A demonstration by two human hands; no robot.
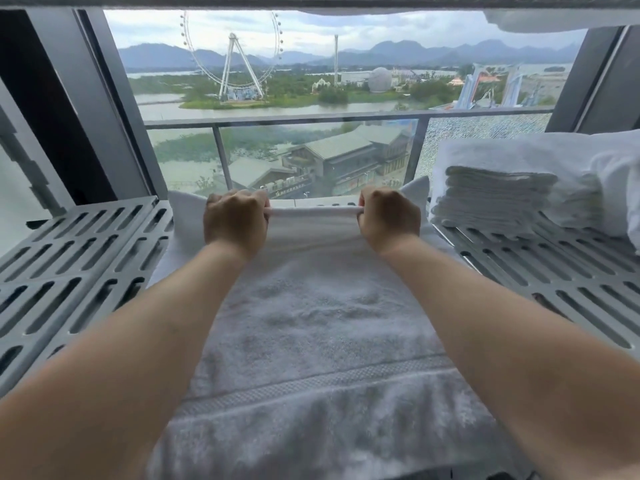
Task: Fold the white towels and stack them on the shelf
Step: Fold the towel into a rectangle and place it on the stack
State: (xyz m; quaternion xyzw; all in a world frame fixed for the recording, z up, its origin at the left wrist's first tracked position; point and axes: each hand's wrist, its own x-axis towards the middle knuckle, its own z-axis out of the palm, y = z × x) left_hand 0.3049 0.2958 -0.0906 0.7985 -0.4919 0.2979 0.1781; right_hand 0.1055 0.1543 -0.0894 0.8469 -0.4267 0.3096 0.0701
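Here, at the left of the frame, the grey slotted shelf (69, 258) lies bare, with a window behind it. Left of centre, your left hand (235, 221) is closed in a fist, fingers curled over and pinching the far edge of a white towel (311, 327). The towel runs from the bottom of the frame up to the middle, flat on the shelf between your forearms. Right of centre, your right hand (388, 216) grips the same edge in the same way, and the cloth is drawn taut between the two fists. White corners show just beyond each hand; whether they belong to this towel cannot be told. At the right of the frame a stack (491, 199) of folded towels sits on the shelf, near the towel but apart from it.

You appear to be mid-fold. The next move likely calls for carrying both hands together and level, so the gripped edge lands square on the cloth. After that, the folded towel would go to the stack.
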